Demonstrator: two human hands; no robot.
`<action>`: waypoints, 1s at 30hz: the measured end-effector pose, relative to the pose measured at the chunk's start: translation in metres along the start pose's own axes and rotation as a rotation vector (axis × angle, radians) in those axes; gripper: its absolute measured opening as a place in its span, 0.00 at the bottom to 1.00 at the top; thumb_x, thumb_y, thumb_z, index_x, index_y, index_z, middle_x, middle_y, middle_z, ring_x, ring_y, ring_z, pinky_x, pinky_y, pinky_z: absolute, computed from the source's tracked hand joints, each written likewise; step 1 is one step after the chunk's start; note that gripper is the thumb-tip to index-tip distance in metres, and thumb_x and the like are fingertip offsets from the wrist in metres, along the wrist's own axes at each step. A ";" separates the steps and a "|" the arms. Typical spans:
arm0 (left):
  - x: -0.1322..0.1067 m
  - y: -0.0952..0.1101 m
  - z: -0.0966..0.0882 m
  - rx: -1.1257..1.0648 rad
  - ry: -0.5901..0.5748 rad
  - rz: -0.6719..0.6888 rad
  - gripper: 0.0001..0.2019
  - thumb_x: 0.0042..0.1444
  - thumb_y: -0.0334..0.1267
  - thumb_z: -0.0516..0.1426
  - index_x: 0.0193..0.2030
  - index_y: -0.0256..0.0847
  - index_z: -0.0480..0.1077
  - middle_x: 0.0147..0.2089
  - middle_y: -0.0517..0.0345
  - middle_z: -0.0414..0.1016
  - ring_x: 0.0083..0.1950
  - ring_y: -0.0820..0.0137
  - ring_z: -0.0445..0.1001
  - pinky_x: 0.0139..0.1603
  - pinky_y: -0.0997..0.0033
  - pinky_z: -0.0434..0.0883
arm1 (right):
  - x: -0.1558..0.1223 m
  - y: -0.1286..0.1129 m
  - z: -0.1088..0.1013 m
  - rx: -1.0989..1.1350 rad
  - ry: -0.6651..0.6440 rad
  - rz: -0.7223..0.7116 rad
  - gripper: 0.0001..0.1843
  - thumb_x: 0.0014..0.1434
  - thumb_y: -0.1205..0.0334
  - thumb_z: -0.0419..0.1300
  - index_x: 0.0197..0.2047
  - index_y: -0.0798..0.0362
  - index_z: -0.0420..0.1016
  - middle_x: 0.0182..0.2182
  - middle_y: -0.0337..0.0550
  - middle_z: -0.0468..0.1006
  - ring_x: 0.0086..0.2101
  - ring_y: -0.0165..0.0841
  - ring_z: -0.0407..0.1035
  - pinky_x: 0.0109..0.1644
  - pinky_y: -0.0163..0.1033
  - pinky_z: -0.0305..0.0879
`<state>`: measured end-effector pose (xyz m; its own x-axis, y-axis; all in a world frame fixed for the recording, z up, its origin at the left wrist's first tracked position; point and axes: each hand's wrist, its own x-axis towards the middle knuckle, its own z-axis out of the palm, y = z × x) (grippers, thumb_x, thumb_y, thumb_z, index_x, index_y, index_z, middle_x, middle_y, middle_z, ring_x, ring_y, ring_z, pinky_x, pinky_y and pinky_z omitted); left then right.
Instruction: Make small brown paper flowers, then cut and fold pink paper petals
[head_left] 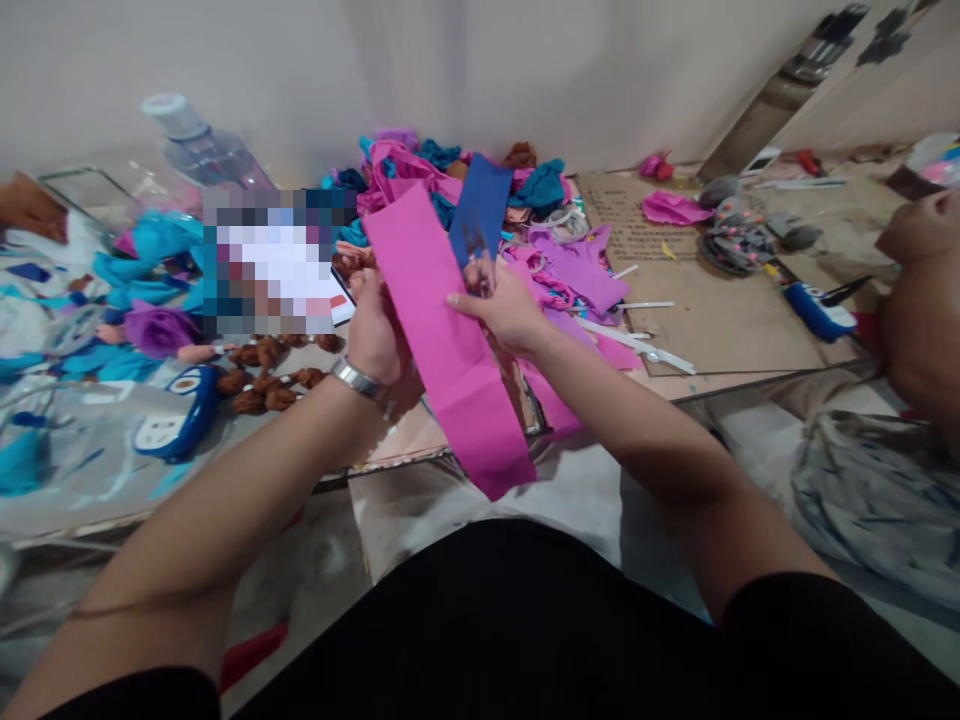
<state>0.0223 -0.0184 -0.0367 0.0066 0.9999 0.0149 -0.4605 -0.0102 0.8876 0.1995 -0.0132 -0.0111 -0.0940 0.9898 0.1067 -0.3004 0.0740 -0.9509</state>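
Observation:
A long strip of pink crepe paper hangs from my two hands down over the table edge. My left hand, with a metal watch at the wrist, is closed on the strip's left edge. My right hand pinches the strip's right edge and also holds a dark blue paper piece that stands up behind the pink strip. Small scissors seem to sit in the right hand's fingers, but blur hides the detail.
A heap of pink, purple and teal paper scraps lies behind the hands. Brown paper flowers, a purple rose and a plastic bottle sit left. Cardboard with white sticks lies right; another person's arm is at far right.

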 end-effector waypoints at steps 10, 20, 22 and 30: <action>-0.010 -0.001 0.003 0.025 -0.024 -0.092 0.40 0.64 0.81 0.58 0.55 0.43 0.81 0.49 0.46 0.88 0.48 0.58 0.87 0.47 0.62 0.81 | 0.149 -0.013 -0.108 0.818 0.359 -0.499 0.09 0.65 0.70 0.37 0.34 0.47 0.44 0.29 0.16 0.46 0.18 0.00 0.53 0.27 0.25 0.18; -0.013 0.001 -0.001 0.180 -0.097 -0.157 0.37 0.49 0.38 0.77 0.64 0.47 0.70 0.39 0.65 0.85 0.23 0.77 0.75 0.26 0.73 0.71 | 0.236 0.017 -0.174 0.657 0.050 -0.670 0.11 0.67 0.66 0.20 0.33 0.45 0.31 0.27 0.18 0.63 0.32 0.03 0.72 0.28 0.35 0.40; -0.005 -0.002 -0.005 0.117 -0.017 -0.036 0.34 0.49 0.37 0.77 0.61 0.50 0.71 0.41 0.64 0.85 0.30 0.72 0.83 0.33 0.71 0.78 | 0.247 0.010 -0.181 0.555 0.206 -0.616 0.38 0.70 0.59 0.70 0.31 0.44 0.38 0.28 0.18 0.81 0.42 0.18 0.77 0.35 0.33 0.65; -0.012 -0.011 -0.004 0.256 -0.125 -0.038 0.21 0.55 0.40 0.74 0.54 0.44 0.78 0.50 0.54 0.86 0.44 0.69 0.88 0.46 0.70 0.84 | 0.273 -0.054 -0.183 0.406 0.377 -0.397 0.32 0.71 0.60 0.69 0.32 0.37 0.46 0.27 0.16 0.84 0.45 0.19 0.75 0.66 0.34 0.67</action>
<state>0.0243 -0.0299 -0.0487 0.1363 0.9904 0.0221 -0.2187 0.0083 0.9757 0.3632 0.2755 0.0162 0.4120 0.8772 0.2465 -0.5835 0.4617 -0.6680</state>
